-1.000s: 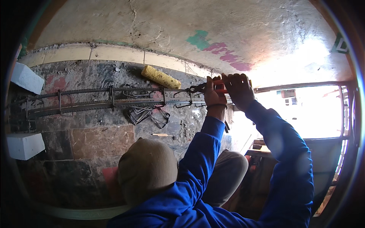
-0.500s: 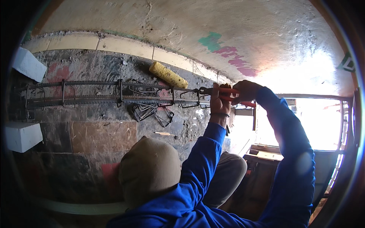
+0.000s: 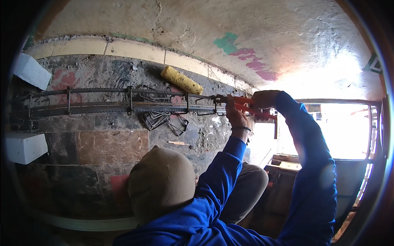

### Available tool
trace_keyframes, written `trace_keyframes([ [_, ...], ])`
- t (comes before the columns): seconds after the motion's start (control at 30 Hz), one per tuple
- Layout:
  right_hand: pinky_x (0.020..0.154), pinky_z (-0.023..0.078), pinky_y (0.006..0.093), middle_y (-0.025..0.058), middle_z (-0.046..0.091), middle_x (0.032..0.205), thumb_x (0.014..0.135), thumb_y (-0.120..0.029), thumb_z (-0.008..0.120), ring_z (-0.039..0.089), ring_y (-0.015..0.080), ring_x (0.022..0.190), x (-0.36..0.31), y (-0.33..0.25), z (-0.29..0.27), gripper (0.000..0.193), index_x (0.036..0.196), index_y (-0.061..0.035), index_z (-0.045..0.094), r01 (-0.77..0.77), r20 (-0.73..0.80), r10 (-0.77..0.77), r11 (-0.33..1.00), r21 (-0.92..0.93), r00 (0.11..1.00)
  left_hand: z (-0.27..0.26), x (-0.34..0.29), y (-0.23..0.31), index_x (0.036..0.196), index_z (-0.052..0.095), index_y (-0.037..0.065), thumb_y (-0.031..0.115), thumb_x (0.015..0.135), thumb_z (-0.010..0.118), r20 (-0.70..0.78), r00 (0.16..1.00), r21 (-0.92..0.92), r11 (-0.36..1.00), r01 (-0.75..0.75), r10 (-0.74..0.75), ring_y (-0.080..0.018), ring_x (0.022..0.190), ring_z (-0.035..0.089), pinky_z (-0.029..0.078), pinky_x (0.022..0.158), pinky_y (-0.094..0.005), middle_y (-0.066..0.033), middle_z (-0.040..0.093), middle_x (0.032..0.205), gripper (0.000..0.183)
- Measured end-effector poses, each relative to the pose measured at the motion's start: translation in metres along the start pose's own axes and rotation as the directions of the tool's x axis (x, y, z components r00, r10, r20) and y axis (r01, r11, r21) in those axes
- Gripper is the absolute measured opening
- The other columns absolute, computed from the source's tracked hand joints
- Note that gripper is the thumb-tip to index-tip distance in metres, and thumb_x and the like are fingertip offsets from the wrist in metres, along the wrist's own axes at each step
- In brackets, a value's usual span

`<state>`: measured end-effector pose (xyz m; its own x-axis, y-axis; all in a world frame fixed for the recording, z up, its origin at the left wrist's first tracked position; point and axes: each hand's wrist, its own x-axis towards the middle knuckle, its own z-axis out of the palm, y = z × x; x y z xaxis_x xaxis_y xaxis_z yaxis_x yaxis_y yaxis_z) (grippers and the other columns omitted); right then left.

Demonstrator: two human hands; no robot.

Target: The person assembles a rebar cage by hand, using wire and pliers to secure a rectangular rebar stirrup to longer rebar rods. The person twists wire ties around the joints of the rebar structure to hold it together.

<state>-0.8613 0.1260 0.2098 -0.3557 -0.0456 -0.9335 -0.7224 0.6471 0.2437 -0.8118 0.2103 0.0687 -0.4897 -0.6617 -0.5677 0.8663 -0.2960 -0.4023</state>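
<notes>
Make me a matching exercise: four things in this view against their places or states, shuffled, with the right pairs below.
Things
1. Pliers
2. Cylindrical roll
3. Two blocks
4. Wire stirrups

Places or states
A. White, at the far left of the view
B. Heaped by the long steel bars
C. Held in the left grip and right grip
D. Yellow, near the cream tile strip

Pairs: 1-C, 2-D, 3-A, 4-B

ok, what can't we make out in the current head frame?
All head view:
- What the tip of the red-handled tool bites: too small and dark against the rebar cage.
- Right hand's fingertips: behind the hand itself and blurred.
- Cage behind the left hand: covered by hand and tool.
- Cage's far left end: lost in dark rim.
- Beyond the bright opening: washed out by glare.
</notes>
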Motion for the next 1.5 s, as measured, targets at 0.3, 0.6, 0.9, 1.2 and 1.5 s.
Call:
trace_keyframes([
  [0.3, 0.074, 0.053, 0.0393, 0.0185, 0.061, 0.097, 0.086, -0.021, 0.060, 0.065, 0.0278, 0.089, -0.001, 0.020, 0.060, 0.050, 0.127, 0.0025, 0.045, 0.388, -0.447, -0.585, 0.799, -0.460, 0.677, 0.013, 0.008, 0.023, 0.106, 0.050, 0.003, 0.025, 0.096, 0.057, -0.079, 0.997, 0.086, 0.996, 0.020, -0.014, -0.0202, 0.078, 0.064, 0.056, 0.067, -0.0310, -0.0075, 0.060, 0.088, 0.025],
  [0.6, 0.075, 0.052, 0.0401, 0.0161, 0.063, 0.093, 0.088, -0.018, 0.055, 0.065, 0.0276, 0.088, 0.002, 0.039, 0.093, 0.041, 0.124, -0.0013, 0.046, -0.106, -0.660, -0.451, 0.774, -0.625, 0.600, 0.015, 0.002, 0.010, 0.106, 0.049, 0.000, 0.025, 0.095, 0.057, 0.008, 0.997, 0.291, 0.954, 0.072, -0.078, -0.0219, 0.078, 0.062, 0.053, 0.074, -0.0356, -0.0104, 0.058, 0.091, 0.028],
  [0.9, 0.048, 0.042, 0.0249, 0.0006, 0.059, 0.070, 0.093, -0.025, 0.055, 0.052, 0.0076, 0.055, 0.044, 0.146, 0.159, 0.022, 0.104, -0.0069, 0.059, 0.380, -0.661, -0.248, 0.923, 0.061, 0.708, -0.049, -0.011, -0.039, 0.132, 0.033, -0.007, 0.032, 0.084, 0.069, 0.622, 0.719, 0.783, -0.243, -0.573, 0.310, -0.0356, 0.103, 0.062, 0.053, 0.082, -0.0402, -0.0251, 0.054, 0.115, 0.072],
  [1.2, 0.078, 0.047, 0.0384, 0.0154, 0.063, 0.092, 0.072, -0.018, 0.071, 0.061, 0.0264, 0.088, 0.239, 0.272, 0.373, 0.042, 0.112, -0.0068, 0.061, 0.308, -0.440, -0.086, 0.832, 0.461, 0.894, -0.207, -0.050, 0.005, 0.126, 0.049, 0.007, 0.033, 0.079, 0.071, 0.074, 0.982, 0.658, -0.732, -0.179, -0.173, -0.0373, 0.098, 0.064, 0.051, 0.083, -0.0465, -0.0217, 0.065, 0.106, 0.057],
  [1.5, 0.084, 0.045, 0.0426, 0.0174, 0.056, 0.108, 0.072, -0.020, 0.073, 0.055, 0.0316, 0.100, 0.321, 0.204, 0.407, 0.056, 0.123, -0.0083, 0.053, 0.391, -0.741, -0.299, 0.919, -0.053, 0.601, -0.206, -0.031, 0.063, 0.091, 0.068, 0.006, 0.019, 0.087, 0.052, 0.008, 0.986, 0.065, -0.984, -0.165, -0.164, -0.0340, 0.087, 0.068, 0.055, 0.076, -0.0438, -0.0185, 0.069, 0.091, 0.022],
])
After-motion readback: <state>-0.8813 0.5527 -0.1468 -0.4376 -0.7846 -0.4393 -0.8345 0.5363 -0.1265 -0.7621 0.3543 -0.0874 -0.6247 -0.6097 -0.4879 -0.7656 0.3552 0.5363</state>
